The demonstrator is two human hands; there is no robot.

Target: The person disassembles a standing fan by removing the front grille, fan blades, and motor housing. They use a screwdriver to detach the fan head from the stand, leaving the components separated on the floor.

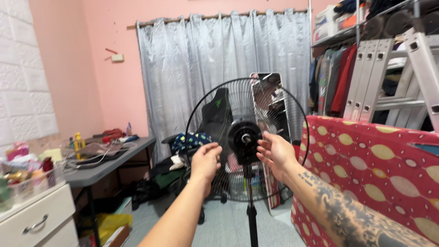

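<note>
Black stand fan, front grille off, bare hub; my left hand and right hand flank hub, fingers open, holding nothing.

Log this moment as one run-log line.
left hand: open, by fan motor hub | right hand: open, beside hub | rear fan guard: on stand, no blade visible
</note>
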